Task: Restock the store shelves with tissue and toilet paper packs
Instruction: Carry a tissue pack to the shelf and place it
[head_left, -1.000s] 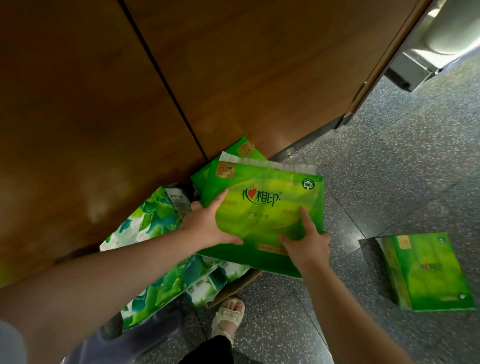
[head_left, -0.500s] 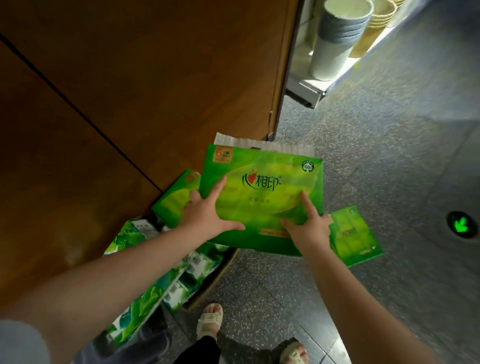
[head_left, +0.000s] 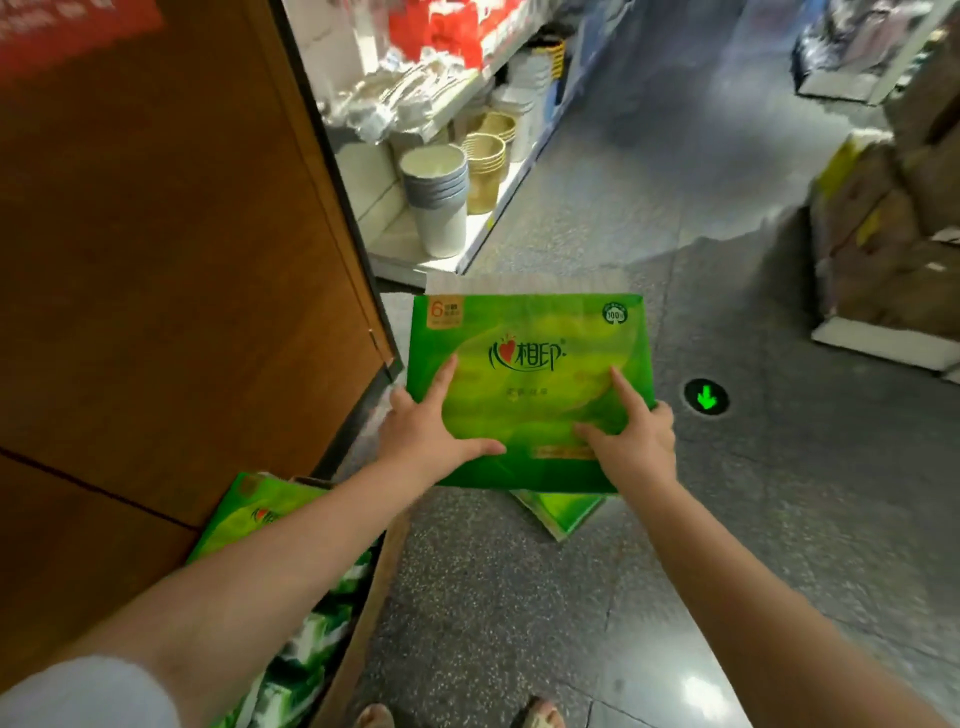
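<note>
- Wood-brown panel (head_left: 171, 291) fills the left side, with more green packs (head_left: 270, 525) piled in a cardboard box (head_left: 363, 597) at its foot.
- Left hand (head_left: 426, 441) grips the near left corner of the green tissue pack (head_left: 524, 379), thumb spread along the top face, fingers out of sight underneath.
- Held out level over the speckled floor (head_left: 675, 545), the pack is well short of the shelf (head_left: 431, 260) with its stacked paper cups (head_left: 436, 202) (no tissue bay is visible from here).
- Right hand (head_left: 634, 447) clamps the near right corner likewise.
- Another green pack (head_left: 561, 514) lies on the floor just beneath; I judge it a trip or kick hazard when stepping forward, and slick wrap gripped only at the near edge may sag and slip.
</note>
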